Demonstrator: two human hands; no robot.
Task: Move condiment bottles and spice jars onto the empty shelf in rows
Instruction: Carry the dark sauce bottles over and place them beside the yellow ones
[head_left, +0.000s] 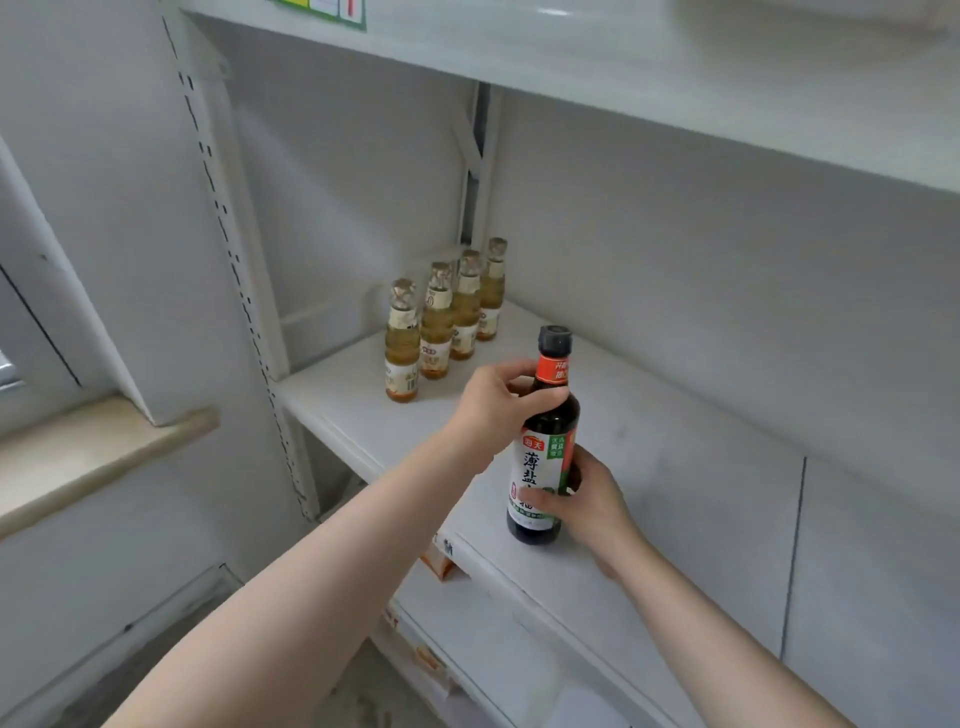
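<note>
A dark soy sauce bottle (546, 431) with a black cap and a white, red and green label stands upright near the front edge of the white shelf (675, 467). My left hand (493, 410) grips its neck and shoulder. My right hand (587, 499) holds its lower body from the right. Several small bottles of yellow liquid (439, 322) with gold caps stand in a row running from front to back at the shelf's left end.
Another white shelf (675, 78) hangs above, and lower shelves (483, 639) with orange price tags lie below. A perforated upright post (234, 249) borders the shelf on the left. A beige window sill (93, 452) juts out at the far left.
</note>
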